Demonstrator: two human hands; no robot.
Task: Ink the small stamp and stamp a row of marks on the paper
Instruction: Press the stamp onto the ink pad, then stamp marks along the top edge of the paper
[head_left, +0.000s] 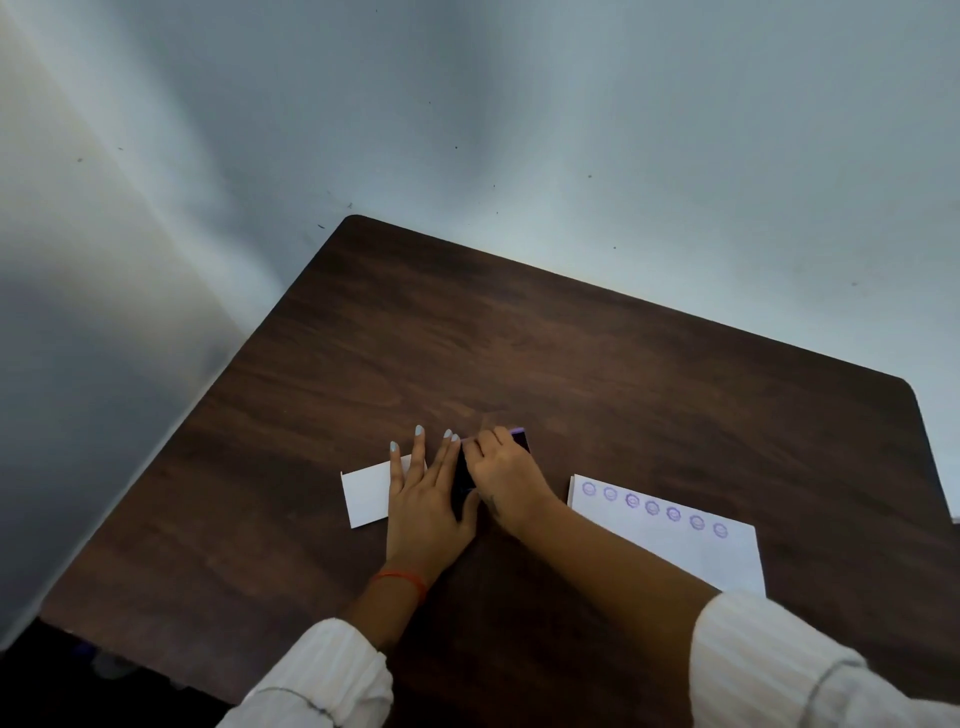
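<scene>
**Both hands over the ink pad, seven marks already on the paper**

A person leans over a dark wood-grain counter (571, 364) pushed into the corner of a pale wall (519, 104). The left hand (423, 499) lies flat, palm down, its fingers (418, 447) spread and straight, gripping nothing; part of it rests on a small white card (369, 493) and its thumb side presses against the edge of a dark ink pad (462, 483). A red thread bracelet (400, 578) circles that wrist.

The right hand (501, 473) sits curled on top of the ink pad, knuckles up, fingers bent and closed downward. A sliver of purple (518, 431) shows beyond the fingertips at the pad's far end. The small stamp itself is hidden beneath this hand, so I cannot tell for certain whether the fingers grip it.

Just to the right of the hands lies the white paper (701, 556), tilted on the counter. Along its far edge runs a row of seven round purple marks (652, 507), evenly spaced. Both forearms emerge from white ribbed sleeves (769, 654).
</scene>
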